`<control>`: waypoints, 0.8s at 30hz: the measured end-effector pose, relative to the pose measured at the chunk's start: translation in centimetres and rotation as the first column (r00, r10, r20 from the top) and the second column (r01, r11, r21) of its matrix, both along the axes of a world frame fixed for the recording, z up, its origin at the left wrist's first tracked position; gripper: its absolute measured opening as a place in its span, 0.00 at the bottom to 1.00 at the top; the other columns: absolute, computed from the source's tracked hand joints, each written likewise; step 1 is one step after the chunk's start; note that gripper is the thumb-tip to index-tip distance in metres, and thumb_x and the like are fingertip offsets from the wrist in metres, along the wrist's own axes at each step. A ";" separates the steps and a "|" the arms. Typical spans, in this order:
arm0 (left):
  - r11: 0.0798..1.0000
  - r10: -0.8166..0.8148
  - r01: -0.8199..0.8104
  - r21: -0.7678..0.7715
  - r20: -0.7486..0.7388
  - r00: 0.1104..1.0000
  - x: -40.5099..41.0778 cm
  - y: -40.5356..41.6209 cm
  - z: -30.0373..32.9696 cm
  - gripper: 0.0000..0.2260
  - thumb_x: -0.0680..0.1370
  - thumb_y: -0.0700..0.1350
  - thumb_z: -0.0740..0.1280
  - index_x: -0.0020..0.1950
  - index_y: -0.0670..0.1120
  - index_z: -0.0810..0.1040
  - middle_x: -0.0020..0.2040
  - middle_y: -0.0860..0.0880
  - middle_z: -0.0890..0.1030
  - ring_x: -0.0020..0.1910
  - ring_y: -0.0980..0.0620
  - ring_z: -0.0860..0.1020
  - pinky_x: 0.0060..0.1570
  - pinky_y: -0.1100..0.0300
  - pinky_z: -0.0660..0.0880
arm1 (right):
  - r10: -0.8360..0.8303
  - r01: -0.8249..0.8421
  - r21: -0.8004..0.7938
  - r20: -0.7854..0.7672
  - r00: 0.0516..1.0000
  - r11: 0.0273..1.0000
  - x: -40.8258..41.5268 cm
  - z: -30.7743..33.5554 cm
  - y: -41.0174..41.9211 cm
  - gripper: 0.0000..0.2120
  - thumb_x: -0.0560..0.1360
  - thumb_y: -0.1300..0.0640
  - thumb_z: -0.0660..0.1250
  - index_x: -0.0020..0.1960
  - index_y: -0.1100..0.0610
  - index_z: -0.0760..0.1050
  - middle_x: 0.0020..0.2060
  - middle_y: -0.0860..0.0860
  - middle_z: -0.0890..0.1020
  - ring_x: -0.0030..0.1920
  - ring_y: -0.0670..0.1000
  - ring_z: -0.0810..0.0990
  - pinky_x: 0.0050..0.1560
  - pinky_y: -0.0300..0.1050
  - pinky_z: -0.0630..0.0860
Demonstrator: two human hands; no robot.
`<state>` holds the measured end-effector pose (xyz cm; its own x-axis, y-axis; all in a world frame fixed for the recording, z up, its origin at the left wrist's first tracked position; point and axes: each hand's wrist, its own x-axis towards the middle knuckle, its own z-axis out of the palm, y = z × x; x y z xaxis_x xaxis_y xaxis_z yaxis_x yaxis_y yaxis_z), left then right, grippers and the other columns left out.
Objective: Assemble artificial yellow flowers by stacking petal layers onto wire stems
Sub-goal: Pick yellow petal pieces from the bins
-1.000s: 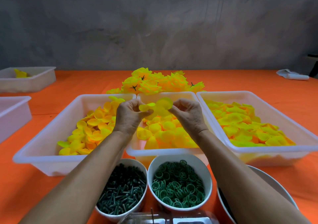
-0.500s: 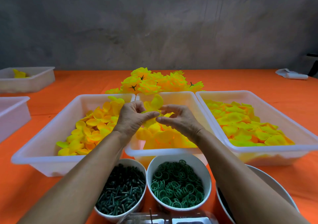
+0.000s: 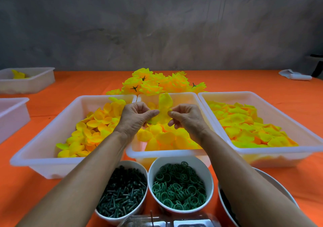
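A yellow petal layer (image 3: 163,110) is held upright above the middle tray (image 3: 167,152), pinched from both sides by the left hand (image 3: 135,117) and right hand (image 3: 186,117). Finished flowers (image 3: 157,84) lie beyond; two cups (image 3: 180,185) stand nearer.

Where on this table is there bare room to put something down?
Bare orange cloth lies between the far-left tray and the finished flowers, and right of them toward the white bundle. The near middle is crowded: three petal trays side by side, bowls packed below.
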<state>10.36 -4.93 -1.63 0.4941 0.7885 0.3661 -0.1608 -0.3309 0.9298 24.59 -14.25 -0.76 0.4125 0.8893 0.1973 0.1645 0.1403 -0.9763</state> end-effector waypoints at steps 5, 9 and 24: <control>0.997 0.081 -0.081 -0.007 0.031 0.996 -0.1 0.2 -0.1 0.12 0.72 0.36 0.72 0.32 0.43 0.71 0.25 0.50 0.71 0.22 0.60 0.68 0.22 0.68 0.66 | -0.129 0.132 0.004 -0.170 0.977 0.991 0.8 0.0 0.3 0.07 0.76 0.69 0.64 0.40 0.62 0.73 0.31 0.56 0.79 0.25 0.44 0.80 0.27 0.35 0.76; 0.990 0.143 -0.143 -0.021 0.053 0.988 -0.2 0.3 0.0 0.08 0.74 0.35 0.70 0.36 0.43 0.75 0.28 0.52 0.76 0.24 0.62 0.71 0.26 0.71 0.67 | -0.214 0.211 -0.040 -0.303 0.929 0.977 1.5 -0.3 0.5 0.03 0.77 0.70 0.62 0.47 0.64 0.73 0.35 0.58 0.79 0.28 0.47 0.81 0.30 0.36 0.78; 0.954 0.288 -0.286 0.093 -0.011 0.957 -0.2 0.3 0.1 0.06 0.73 0.33 0.70 0.41 0.43 0.79 0.33 0.51 0.77 0.29 0.65 0.72 0.31 0.71 0.70 | -0.229 0.206 -0.182 -0.117 0.966 0.961 1.4 -0.5 0.8 0.08 0.74 0.65 0.66 0.37 0.58 0.74 0.28 0.52 0.74 0.24 0.45 0.73 0.27 0.39 0.68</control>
<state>10.21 -4.64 -1.55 0.2613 0.8629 0.4325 -0.0243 -0.4421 0.8966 26.01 -13.44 -1.24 0.6122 0.7905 -0.0175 0.0377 -0.0514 -0.9980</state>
